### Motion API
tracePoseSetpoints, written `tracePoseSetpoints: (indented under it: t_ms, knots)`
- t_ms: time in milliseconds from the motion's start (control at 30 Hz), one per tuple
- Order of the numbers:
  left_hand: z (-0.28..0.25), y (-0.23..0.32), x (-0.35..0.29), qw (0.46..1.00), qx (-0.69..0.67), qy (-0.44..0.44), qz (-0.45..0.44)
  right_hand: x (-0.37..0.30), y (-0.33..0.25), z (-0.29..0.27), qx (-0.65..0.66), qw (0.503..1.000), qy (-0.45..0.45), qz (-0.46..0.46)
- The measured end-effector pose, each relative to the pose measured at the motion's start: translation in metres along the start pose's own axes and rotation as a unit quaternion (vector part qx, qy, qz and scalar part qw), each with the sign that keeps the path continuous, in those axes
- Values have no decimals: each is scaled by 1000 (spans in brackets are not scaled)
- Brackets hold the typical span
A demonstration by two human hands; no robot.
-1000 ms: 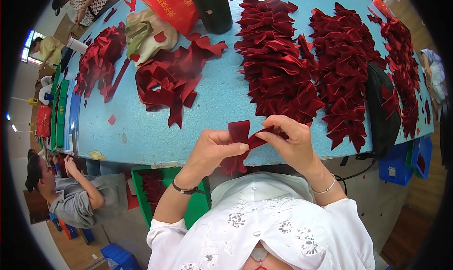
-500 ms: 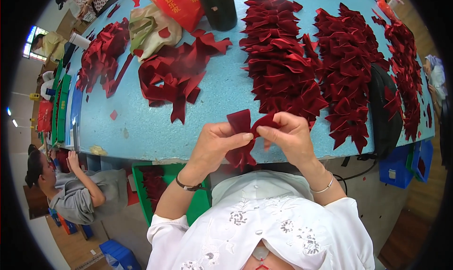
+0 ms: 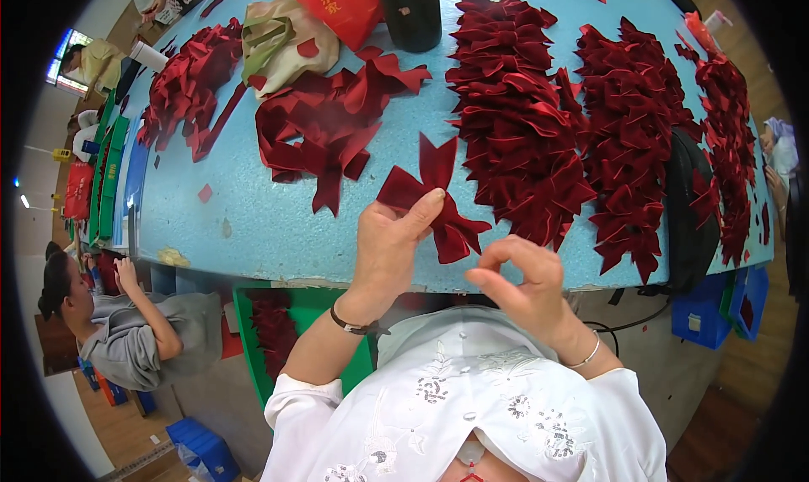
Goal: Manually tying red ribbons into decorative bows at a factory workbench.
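A dark red velvet ribbon bow is pinched between the thumb and fingers of my left hand, just above the table's near edge. Its loops and tails spread out past my thumb. My right hand is apart from the bow, on its lower right. The thumb and forefinger there curve toward each other with a gap between them, and I see nothing held. Beyond my hands lies a long stack of finished bows. A loose heap of red ribbon strips rests to the left of that stack.
More bow stacks run along the right of the blue table, beside a black bag. A black bottle, a red bag and a cloth bag stand at the back. A green bin sits below the near edge; a co-worker is at left.
My right hand has let go of the bow and drawn back toward the lower right. My left hand still holds the bow, now turned, with a tail pointing up.
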State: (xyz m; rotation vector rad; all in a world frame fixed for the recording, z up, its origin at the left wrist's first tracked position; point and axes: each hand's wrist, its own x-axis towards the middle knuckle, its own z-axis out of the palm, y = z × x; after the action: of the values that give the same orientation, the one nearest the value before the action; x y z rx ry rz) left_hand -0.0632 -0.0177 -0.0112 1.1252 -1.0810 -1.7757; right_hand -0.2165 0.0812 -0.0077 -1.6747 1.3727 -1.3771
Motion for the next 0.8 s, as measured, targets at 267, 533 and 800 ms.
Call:
tracePoseSetpoints:
  t_ms: [267,533,800]
  knots:
    - [16,8,-8,995,-95,18,-22,-5,16,22,218,955,80,181]
    - [16,13,-12,994,-77,-68,-47,2,16,12,343,904,103,235]
    - [18,-12,-5,989,-147,-16,22,-4,13,26,456,844,125,252]
